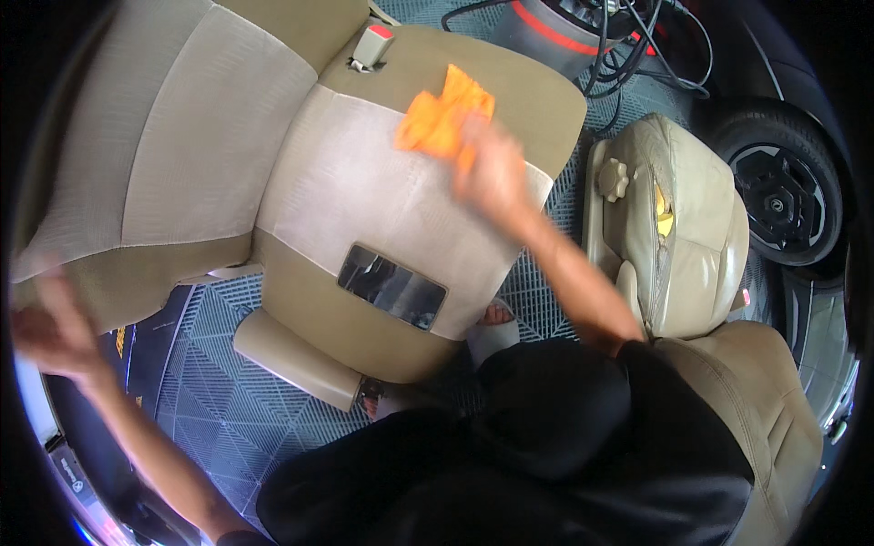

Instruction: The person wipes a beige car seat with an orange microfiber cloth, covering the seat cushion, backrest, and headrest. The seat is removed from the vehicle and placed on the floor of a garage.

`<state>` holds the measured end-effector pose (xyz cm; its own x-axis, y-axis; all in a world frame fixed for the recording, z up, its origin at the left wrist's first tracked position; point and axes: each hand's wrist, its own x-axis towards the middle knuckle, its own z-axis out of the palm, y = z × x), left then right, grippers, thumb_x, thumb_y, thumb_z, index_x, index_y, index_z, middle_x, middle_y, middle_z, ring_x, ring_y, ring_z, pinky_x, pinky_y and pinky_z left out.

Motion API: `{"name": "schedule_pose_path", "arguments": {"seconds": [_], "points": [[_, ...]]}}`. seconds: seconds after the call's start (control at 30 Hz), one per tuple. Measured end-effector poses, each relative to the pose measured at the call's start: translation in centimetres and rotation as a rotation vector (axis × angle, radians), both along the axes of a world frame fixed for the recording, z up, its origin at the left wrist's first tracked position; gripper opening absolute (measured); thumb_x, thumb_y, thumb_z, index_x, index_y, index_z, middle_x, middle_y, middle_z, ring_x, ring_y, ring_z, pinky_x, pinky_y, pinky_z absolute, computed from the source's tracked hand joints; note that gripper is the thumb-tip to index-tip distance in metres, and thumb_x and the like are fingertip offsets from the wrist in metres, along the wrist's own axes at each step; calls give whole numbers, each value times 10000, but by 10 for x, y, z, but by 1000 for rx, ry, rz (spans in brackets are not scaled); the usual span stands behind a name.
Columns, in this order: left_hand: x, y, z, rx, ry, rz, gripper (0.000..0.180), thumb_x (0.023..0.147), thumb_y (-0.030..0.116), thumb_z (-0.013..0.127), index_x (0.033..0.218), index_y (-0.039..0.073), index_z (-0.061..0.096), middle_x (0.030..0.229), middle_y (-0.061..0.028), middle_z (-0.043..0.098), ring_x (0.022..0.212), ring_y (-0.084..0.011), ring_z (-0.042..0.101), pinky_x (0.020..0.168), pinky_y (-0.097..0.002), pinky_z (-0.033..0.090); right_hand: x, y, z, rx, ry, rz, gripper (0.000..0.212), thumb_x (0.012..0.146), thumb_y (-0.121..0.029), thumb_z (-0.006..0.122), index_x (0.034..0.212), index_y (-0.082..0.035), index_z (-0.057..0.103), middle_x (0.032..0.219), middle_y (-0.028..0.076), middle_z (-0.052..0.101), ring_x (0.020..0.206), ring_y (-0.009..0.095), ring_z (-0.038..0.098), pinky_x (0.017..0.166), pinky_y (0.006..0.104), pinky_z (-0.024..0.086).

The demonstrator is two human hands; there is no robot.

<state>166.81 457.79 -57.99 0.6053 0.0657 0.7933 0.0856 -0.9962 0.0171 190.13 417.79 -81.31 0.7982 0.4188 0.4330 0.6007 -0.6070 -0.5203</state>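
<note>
A tan car seat [337,173] lies before me, its paler cushion in the middle and its backrest [196,136] stretching to the left. My right hand [496,173], blurred by motion, is closed on a crumpled orange cloth [437,118] over the far part of the cushion. On the near side of the cushion lies a dark smartphone [391,285], screen up. My left hand [56,332] is at the near upper end of the backrest, thumb apart from the other fingers; blur hides whether it touches. A seat belt buckle [371,45] with a red button stands at the cushion's far edge.
A second tan seat [683,227], worn and torn, stands at the right near a car wheel [774,200]. Behind the cushion is a grey drum-shaped machine [546,36] with tangled black cables [628,64]. A padded armrest [296,359] juts over the grid-patterned floor [214,364].
</note>
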Motion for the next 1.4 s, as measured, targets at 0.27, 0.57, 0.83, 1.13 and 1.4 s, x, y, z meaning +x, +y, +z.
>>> {"name": "schedule_pose_path", "arguments": {"seconds": [0.27,0.57,0.83,1.13,1.4], "points": [[41,-181,-161,-109,1257,-716,1064,716,273,909,1588,71,335,1592,-176,414,1521,-332,334,1273,-486,269,-16,-58,32,603,665,194,183,831,14,684,953,-76,582,890,64,659,830,191,681,725,348,581],[65,-193,-193,68,1290,-797,1216,650,234,937,1630,82,232,1385,-139,554,1349,-292,508,1278,-482,259,49,-100,65,128,217,104,429,915,-458,765,1142,-115,640,1634,261,347,1580,434,122,1265,583,41],[60,-181,-201,-105,1212,-785,1044,614,229,898,1518,38,410,1268,-164,599,1206,-341,583,1189,-487,373,-18,-58,-8,-345,-79,-312,555,804,-310,766,1343,-244,650,1640,130,365,1507,517,243,1135,804,167],[63,-130,-220,-197,1088,-316,892,663,259,850,1427,-14,480,1248,-209,597,1138,-393,614,952,-484,540,53,-69,-3,-52,-195,-110,444,739,-74,783,1166,-179,724,1289,141,682,1296,367,592,1174,578,370],[89,-118,-227,-380,1066,42,993,685,369,851,1456,-86,422,1300,-312,620,1158,-453,652,985,-507,547,-63,5,-81,-107,-133,371,346,855,-122,687,1198,-73,690,1269,181,686,1158,363,666,1014,488,522]]}}
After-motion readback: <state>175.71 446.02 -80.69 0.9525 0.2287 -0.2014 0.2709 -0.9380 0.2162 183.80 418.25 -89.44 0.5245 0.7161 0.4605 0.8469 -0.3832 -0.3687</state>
